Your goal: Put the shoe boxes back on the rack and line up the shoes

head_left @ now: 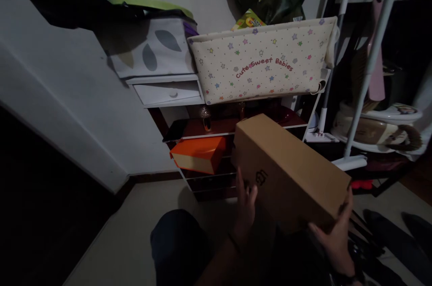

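A brown cardboard box with a small black mark on its side is held up, tilted, in front of a low shelf. My right hand grips its near right end, thumb below and fingers around the corner. Against the box's left side rests my left hand, with its fingers pointing up. Behind, an orange box with a pale front lies on one of the dark red shelf boards. On the board above it are a dark flat item and a small ornate object.
On top of the shelf stand a fabric bin reading "Cute Sweet Babies" and a leaf-patterned box. A white drawer sits beneath. To the right are pole-handled cleaning tools, basins and shoes. My knee is at the bottom.
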Action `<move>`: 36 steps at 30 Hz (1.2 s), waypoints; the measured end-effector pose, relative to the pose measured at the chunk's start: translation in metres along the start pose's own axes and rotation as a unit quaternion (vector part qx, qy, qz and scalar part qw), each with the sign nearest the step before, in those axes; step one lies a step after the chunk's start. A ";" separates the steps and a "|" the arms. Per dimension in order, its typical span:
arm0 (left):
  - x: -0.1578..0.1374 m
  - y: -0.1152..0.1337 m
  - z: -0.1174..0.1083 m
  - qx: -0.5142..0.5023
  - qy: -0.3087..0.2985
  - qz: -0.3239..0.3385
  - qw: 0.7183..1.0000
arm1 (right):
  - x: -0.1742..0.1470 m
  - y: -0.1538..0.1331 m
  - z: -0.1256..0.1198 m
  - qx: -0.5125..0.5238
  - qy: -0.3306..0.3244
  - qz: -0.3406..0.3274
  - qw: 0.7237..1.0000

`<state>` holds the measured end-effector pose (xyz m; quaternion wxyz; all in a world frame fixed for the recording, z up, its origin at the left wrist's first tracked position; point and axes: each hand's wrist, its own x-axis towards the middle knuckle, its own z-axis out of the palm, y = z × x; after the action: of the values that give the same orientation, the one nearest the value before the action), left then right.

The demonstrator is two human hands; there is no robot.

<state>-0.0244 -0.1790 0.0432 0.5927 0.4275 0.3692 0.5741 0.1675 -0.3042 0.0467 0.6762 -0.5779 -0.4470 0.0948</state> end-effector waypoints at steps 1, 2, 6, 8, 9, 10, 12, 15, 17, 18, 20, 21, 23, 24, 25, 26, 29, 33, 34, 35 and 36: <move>-0.004 0.002 -0.002 0.076 -0.003 0.058 0.995 | -0.005 0.005 0.001 0.020 0.000 0.047 0.999; -0.008 0.004 -0.005 0.147 -0.004 0.115 0.982 | -0.011 0.011 0.003 0.045 -0.003 0.090 0.995; -0.021 0.007 -0.015 0.294 -0.010 0.233 0.927 | -0.032 0.039 0.018 0.191 -0.007 0.178 0.965; -0.024 0.005 -0.019 0.284 -0.023 0.244 0.927 | -0.040 0.051 0.027 0.251 -0.007 0.214 0.944; -0.024 0.004 -0.021 0.265 -0.028 0.243 0.933 | -0.042 0.056 0.031 0.270 -0.007 0.236 0.933; -0.024 0.002 -0.022 0.243 -0.032 0.241 0.939 | -0.044 0.058 0.035 0.288 -0.008 0.259 0.922; -0.019 -0.003 -0.024 0.218 -0.037 0.234 0.947 | -0.045 0.059 0.041 0.324 -0.005 0.311 0.893; -0.008 -0.012 -0.026 0.251 -0.049 0.238 0.937 | -0.040 0.052 0.050 0.398 0.011 0.386 0.832; 0.000 -0.019 -0.026 0.282 -0.065 0.239 0.927 | -0.032 0.046 0.057 0.435 0.030 0.411 0.801; 0.003 -0.022 -0.027 0.289 -0.074 0.236 0.925 | -0.026 0.044 0.061 0.446 0.039 0.419 0.790; 0.005 -0.028 -0.027 0.286 -0.098 0.217 0.928 | -0.014 0.043 0.071 0.453 0.055 0.423 0.782; 0.006 -0.030 -0.026 0.277 -0.111 0.204 0.932 | -0.008 0.043 0.076 0.450 0.059 0.418 0.787; 0.006 -0.032 -0.025 0.250 -0.131 0.176 0.943 | 0.002 0.043 0.085 0.436 0.059 0.394 0.807; 0.007 -0.032 -0.024 0.235 -0.138 0.164 0.948 | 0.007 0.043 0.090 0.426 0.054 0.381 0.818; 0.010 -0.032 -0.023 0.222 -0.144 0.153 0.952 | 0.010 0.043 0.095 0.417 0.048 0.374 0.827; 0.014 -0.031 -0.022 0.210 -0.147 0.145 0.956 | 0.013 0.042 0.099 0.408 0.041 0.373 0.832; 0.035 -0.031 -0.017 0.195 -0.130 0.118 0.965 | 0.017 0.043 0.107 0.385 -0.009 0.387 0.838; 0.067 -0.030 -0.010 0.209 -0.064 0.076 0.973 | 0.022 0.063 0.101 0.273 -0.069 0.363 0.888; 0.071 -0.030 -0.010 0.213 -0.055 0.072 0.973 | 0.026 0.072 0.097 0.225 -0.051 0.335 0.914; 0.075 -0.031 -0.009 0.216 -0.051 0.072 0.972 | 0.032 0.081 0.091 0.176 -0.023 0.297 0.938; 0.077 -0.032 -0.009 0.220 -0.049 0.076 0.971 | 0.040 0.091 0.086 0.133 0.007 0.256 0.957</move>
<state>-0.0158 -0.1010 0.0145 0.4567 0.6017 0.4233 0.5003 0.1648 -0.1902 -0.0181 0.7029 -0.5785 -0.2631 0.3195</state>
